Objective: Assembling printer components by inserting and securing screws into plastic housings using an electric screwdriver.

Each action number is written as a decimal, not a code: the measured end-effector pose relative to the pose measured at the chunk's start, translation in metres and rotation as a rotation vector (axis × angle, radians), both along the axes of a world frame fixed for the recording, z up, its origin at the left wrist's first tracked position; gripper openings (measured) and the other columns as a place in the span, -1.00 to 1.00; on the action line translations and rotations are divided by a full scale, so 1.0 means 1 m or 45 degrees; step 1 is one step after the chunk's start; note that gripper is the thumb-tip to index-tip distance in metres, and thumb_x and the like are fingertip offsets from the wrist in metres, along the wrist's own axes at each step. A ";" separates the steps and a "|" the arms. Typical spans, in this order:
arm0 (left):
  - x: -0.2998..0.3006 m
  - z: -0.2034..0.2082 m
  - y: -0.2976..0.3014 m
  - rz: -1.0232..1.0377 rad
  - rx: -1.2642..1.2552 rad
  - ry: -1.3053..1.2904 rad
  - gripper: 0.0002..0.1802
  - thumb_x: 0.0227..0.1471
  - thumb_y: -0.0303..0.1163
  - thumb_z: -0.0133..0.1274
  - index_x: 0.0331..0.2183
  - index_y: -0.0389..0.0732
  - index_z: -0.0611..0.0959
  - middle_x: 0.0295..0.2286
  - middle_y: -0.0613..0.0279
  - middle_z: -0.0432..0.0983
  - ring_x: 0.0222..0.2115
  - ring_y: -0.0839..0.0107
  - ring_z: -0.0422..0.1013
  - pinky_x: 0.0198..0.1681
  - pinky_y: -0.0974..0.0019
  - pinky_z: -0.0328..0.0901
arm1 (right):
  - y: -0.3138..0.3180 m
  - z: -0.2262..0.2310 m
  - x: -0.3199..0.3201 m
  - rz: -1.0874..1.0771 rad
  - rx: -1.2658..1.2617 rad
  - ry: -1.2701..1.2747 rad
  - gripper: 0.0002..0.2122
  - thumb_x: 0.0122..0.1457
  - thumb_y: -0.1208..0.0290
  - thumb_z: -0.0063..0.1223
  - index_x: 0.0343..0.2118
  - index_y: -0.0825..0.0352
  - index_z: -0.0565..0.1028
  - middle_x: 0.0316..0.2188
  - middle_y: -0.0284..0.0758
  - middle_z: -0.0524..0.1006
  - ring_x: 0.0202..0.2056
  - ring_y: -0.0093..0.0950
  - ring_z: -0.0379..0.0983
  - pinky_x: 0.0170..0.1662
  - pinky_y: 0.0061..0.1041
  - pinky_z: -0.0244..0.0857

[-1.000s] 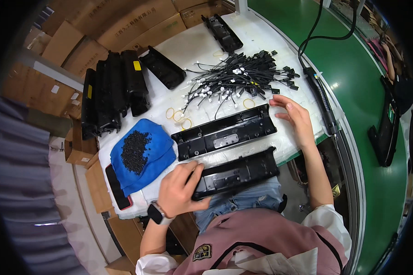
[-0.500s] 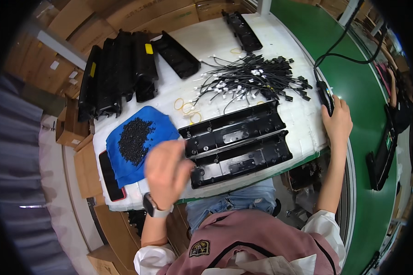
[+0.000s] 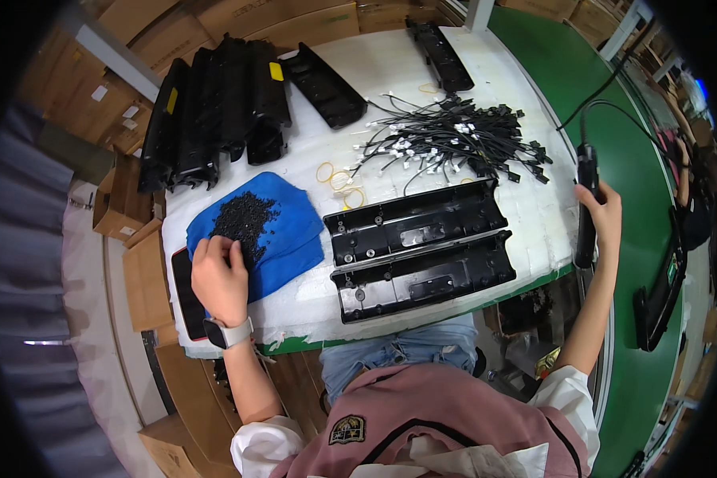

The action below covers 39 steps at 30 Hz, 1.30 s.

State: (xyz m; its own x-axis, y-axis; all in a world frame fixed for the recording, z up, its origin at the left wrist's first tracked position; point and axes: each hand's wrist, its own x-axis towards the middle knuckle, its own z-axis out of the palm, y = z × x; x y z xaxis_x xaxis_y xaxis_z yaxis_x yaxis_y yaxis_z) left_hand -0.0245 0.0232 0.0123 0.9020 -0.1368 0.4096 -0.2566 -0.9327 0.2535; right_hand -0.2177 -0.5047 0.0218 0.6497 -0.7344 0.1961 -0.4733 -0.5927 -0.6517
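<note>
Black screws [image 3: 245,219] under bent left hand [image 3: 219,279]; right hand [image 3: 605,215] grips screwdriver [image 3: 586,209].

Matt blue cloth [image 3: 283,231] at nine o'clock carries gritty black screws [image 3: 243,219]; two black plastic housings [image 3: 418,247], faintly glossy, lie on white foam padding [image 3: 526,211].

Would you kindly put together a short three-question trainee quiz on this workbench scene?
1. True or false: the left hand rests at the pile of small black screws on the blue cloth.
2. What does the right hand grip? A) a yellow rubber band B) the black corded tool C) a cardboard box
3. How many long black housings lie side by side in front of the person?

Key: 1 true; 2 B; 3 two.
</note>
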 end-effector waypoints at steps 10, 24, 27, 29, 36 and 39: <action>0.013 -0.001 0.004 0.031 -0.053 -0.128 -0.82 0.04 -0.43 0.06 -0.51 -0.34 0.51 -0.58 0.04 0.43 -0.58 0.15 0.39 -0.47 0.21 0.27 | 0.061 0.065 -0.008 0.692 1.123 -1.410 -0.46 0.29 0.16 -0.25 0.18 0.48 0.09 -0.38 -0.25 0.34 -0.36 -0.45 0.30 -0.20 -0.39 0.26; -0.084 0.026 -0.125 -0.989 -1.680 1.160 -0.86 -0.05 -0.72 0.07 -0.35 -0.39 0.54 -0.41 0.10 0.56 -0.40 0.48 0.50 -0.30 0.48 0.40 | 0.168 0.066 0.014 1.348 1.326 -1.977 -0.66 0.12 0.25 0.13 -0.15 0.24 0.26 -0.67 -0.47 0.43 -0.73 -0.62 0.37 -0.53 -0.54 0.31; -0.094 0.040 -0.138 -1.120 -1.591 1.443 -0.81 -0.01 -0.71 0.05 -0.27 -0.44 0.56 -0.40 0.10 0.56 -0.36 0.45 0.52 -0.24 0.46 0.41 | 0.172 0.059 0.010 1.403 1.356 -1.953 -0.63 0.16 0.17 0.10 -0.10 0.20 0.24 -0.63 -0.48 0.45 -0.72 -0.61 0.38 -0.50 -0.51 0.35; -0.093 0.039 -0.139 -1.191 -1.512 1.461 -0.81 -0.01 -0.71 0.06 -0.26 -0.45 0.59 -0.38 0.08 0.56 -0.32 0.42 0.53 -0.22 0.45 0.42 | 0.172 0.057 0.007 1.380 1.381 -1.964 -0.64 0.16 0.17 0.10 -0.11 0.19 0.24 -0.63 -0.48 0.46 -0.73 -0.61 0.38 -0.51 -0.51 0.35; -0.088 0.037 -0.143 -1.233 -1.444 1.533 -0.84 -0.06 -0.73 0.10 -0.33 -0.47 0.63 -0.36 0.04 0.57 -0.32 0.40 0.54 -0.21 0.47 0.43 | 0.172 0.050 0.007 1.399 1.363 -1.909 -0.67 0.17 0.19 0.08 -0.15 0.18 0.22 -0.63 -0.48 0.46 -0.72 -0.61 0.39 -0.51 -0.51 0.35; -0.086 0.035 -0.144 -1.263 -1.359 1.488 -0.84 -0.09 -0.74 0.12 -0.34 -0.47 0.63 -0.36 0.03 0.57 -0.31 0.40 0.53 -0.21 0.47 0.43 | 0.172 0.048 0.008 1.497 1.355 -1.871 -0.66 0.15 0.18 0.10 -0.17 0.17 0.21 -0.64 -0.48 0.45 -0.73 -0.59 0.38 -0.52 -0.50 0.34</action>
